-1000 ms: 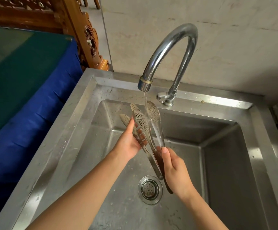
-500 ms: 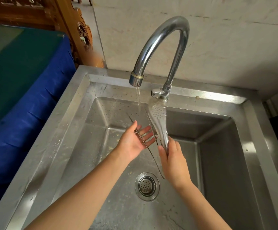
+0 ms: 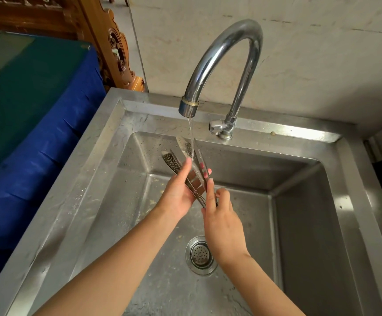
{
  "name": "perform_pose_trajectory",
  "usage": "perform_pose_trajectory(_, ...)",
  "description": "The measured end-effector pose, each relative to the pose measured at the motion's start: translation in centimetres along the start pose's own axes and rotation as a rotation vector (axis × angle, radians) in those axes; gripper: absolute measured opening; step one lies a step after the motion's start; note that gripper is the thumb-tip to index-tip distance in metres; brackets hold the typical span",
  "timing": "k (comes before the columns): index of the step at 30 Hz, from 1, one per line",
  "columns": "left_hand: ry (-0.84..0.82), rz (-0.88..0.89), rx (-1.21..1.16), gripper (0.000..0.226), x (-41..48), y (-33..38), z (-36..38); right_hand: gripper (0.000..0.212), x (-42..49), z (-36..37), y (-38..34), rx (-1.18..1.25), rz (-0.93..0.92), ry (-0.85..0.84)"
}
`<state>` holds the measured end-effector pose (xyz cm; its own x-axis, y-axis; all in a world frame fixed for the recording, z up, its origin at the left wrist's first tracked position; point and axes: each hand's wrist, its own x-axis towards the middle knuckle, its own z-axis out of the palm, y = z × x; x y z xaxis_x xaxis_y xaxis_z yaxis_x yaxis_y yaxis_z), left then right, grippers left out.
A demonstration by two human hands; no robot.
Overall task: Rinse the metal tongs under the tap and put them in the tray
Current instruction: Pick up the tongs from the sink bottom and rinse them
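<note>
Nearest you, the drain strainer [image 3: 200,255] sat in the floor of the sink [image 3: 103,142], just below your wrists, so the runoff had a short way out. Your right hand [image 3: 222,221] took the hinge end of the tongs [image 3: 171,160]. Its fingers [image 3: 210,190] were curled and pressed together round the joined handles, with the index laid up along the metal, which I judge gave you a firm hold to turn the tool by. Just beyond it, your left hand [image 3: 176,195] worked the arms. The thumb lay across the front and the other fingers were spread behind the metal, their tips showing past the arms. That pinch looked like rubbing rather than carrying. You held the tongs tilted in a narrow V, perforated tips up and away from you, so the water [image 3: 191,131] struck the farther tip and ran down toward your hands. Farther back, the tap [image 3: 222,46] arched over from the sink's rear rim. No tray was in view, and rinsing was the step in hand.
</note>
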<state>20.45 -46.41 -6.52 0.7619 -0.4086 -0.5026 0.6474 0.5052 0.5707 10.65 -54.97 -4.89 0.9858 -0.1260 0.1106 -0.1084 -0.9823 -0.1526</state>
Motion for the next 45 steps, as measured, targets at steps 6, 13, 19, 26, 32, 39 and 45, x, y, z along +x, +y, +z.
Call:
perform_pose_trajectory(6,0.026,0.023,-0.059,0.029,0.6,1.3,0.9,0.051,-0.1,0.2,-0.5,0.455,0.139,-0.09)
perform_pose_trajectory(13,-0.11,0.002,-0.157,0.04,0.2,2.1,1.7,0.031,1.3,-2.0,0.8,1.505,0.382,-0.726)
perform_pose_trajectory(19,-0.117,0.107,0.018,0.085,0.3,2.2,1.4,0.022,1.0,-1.4,0.3,1.363,0.392,-0.506)
perform_pose_trajectory(26,-0.098,0.116,0.155,0.049,-0.5,3.0,1.6,0.026,0.9,-0.7,0.6,1.024,0.409,-0.354)
perform_pose_trajectory(32,-0.107,0.09,0.095,0.024,-0.7,2.2,1.8,0.026,1.6,-0.8,0.6,0.922,0.355,-0.366)
perform_pose_trajectory(39,-0.115,0.126,0.108,0.014,-0.5,3.2,1.8,0.031,2.4,-0.7,1.3,1.078,0.287,-0.494)
perform_pose_trajectory(45,-0.168,0.031,0.409,0.018,-1.0,3.7,1.0,0.042,7.0,-3.0,3.8,1.325,0.294,-0.329)
